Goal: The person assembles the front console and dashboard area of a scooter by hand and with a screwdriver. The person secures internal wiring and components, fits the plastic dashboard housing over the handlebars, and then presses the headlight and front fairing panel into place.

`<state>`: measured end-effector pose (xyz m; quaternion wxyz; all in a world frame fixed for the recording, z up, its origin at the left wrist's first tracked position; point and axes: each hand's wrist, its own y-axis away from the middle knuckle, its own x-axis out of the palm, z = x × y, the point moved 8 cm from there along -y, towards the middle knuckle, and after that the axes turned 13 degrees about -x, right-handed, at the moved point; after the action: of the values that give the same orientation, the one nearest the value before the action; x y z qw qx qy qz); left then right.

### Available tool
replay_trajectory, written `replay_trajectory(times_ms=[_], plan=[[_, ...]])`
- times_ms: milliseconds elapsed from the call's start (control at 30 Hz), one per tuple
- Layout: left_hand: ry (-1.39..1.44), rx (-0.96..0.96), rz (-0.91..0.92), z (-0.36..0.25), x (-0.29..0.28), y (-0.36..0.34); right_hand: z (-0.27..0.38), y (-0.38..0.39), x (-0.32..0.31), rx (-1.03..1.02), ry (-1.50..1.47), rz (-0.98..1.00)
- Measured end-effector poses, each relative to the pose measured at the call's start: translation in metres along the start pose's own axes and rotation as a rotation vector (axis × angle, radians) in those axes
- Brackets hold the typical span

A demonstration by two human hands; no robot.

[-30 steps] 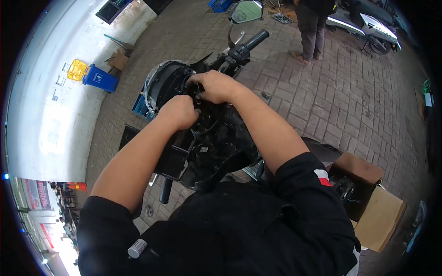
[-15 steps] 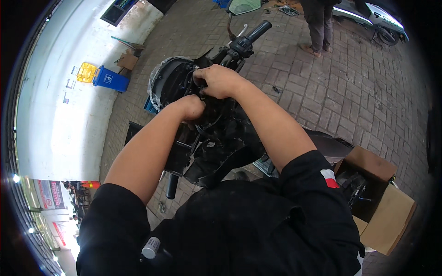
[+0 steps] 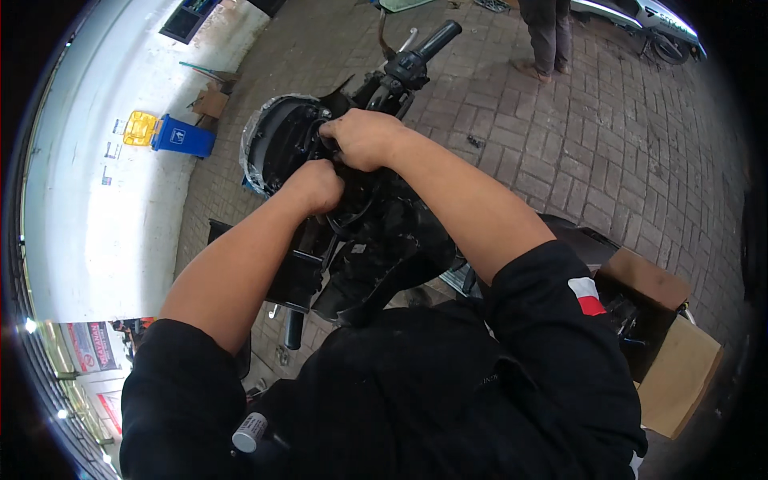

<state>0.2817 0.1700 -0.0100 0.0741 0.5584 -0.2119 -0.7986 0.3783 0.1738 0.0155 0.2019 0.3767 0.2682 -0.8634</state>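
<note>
Both my hands work at the front of a partly stripped motorbike, behind a dark rounded housing (image 3: 276, 152) edged with crinkled clear plastic. My left hand (image 3: 320, 186) is curled into a fist shape against the back of this housing, its fingertips hidden. Just above and to its right, my right hand (image 3: 364, 140) has bent fingers, with thumb and forefinger close together at the housing's inner edge. Whatever either hand grips is too dark and covered to make out. Dark cables and body panels (image 3: 384, 232) lie below the wrists.
The right handlebar grip (image 3: 440, 40) juts out at the top, the left grip (image 3: 294, 330) below. An open cardboard box (image 3: 680, 376) with dark parts stands at right. A person (image 3: 544, 36) stands on the paving. A blue bin (image 3: 182, 137) is by the white wall.
My left hand has come up out of the parts, so more of its back shows beside the right hand. The bike and surroundings sit slightly further left in view.
</note>
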Motion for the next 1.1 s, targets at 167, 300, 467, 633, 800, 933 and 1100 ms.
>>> replay_trajectory(times_ms=[167, 300, 467, 633, 800, 933, 1100], plan=[[-0.024, 0.000, 0.043, -0.008, -0.003, -0.001, -0.007, 0.002, -0.003, 0.009, 0.015, -0.039], [0.214, -0.095, 0.204, 0.006, 0.003, -0.005, -0.002, 0.001, -0.005, -0.037, -0.021, -0.063], [0.290, -0.140, 0.328, 0.001, 0.009, -0.001, -0.001, 0.005, -0.007, -0.046, -0.056, -0.084], [0.235, -0.163, 0.318, -0.002, 0.005, 0.002, 0.000, 0.010, -0.011, -0.017, -0.083, -0.088], [0.298, -0.164, 0.264, 0.006, 0.002, 0.000, -0.002, 0.007, -0.013, -0.105, -0.114, -0.215], [0.216, -0.251, 0.282, -0.007, -0.009, 0.015, -0.001, 0.012, -0.011, -0.129, -0.048, -0.171], [0.018, -0.211, 0.146, 0.002, 0.001, 0.000, 0.004, 0.011, -0.009, -0.178, -0.013, -0.103]])
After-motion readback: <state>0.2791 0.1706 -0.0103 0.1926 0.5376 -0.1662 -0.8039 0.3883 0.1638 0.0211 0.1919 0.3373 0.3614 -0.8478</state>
